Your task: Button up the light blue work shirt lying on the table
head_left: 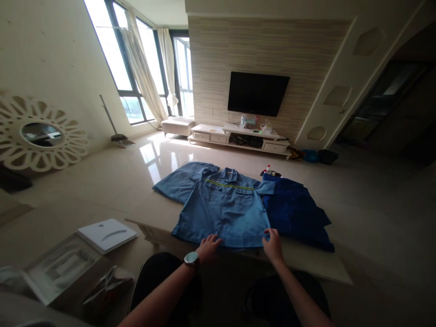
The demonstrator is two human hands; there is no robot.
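A light blue work shirt [223, 206] with a yellow-green chest stripe lies spread flat, front up, on a pale table [316, 265]. My left hand [208, 246], with a watch on the wrist, rests with fingers spread on the shirt's bottom hem near the middle. My right hand [272, 243] pinches the hem at the shirt's lower right corner. A dark blue garment [296, 211] lies to the right of the shirt, partly under its sleeve. Another light blue garment [177, 181] lies to the left behind it.
An open white box [57, 268] and its lid [107, 234] sit on the floor at lower left, next to a crumpled bag [107, 284]. Beyond the table are a TV [257, 93], a low white cabinet [238, 136], a round mirror [41, 134] and tall windows.
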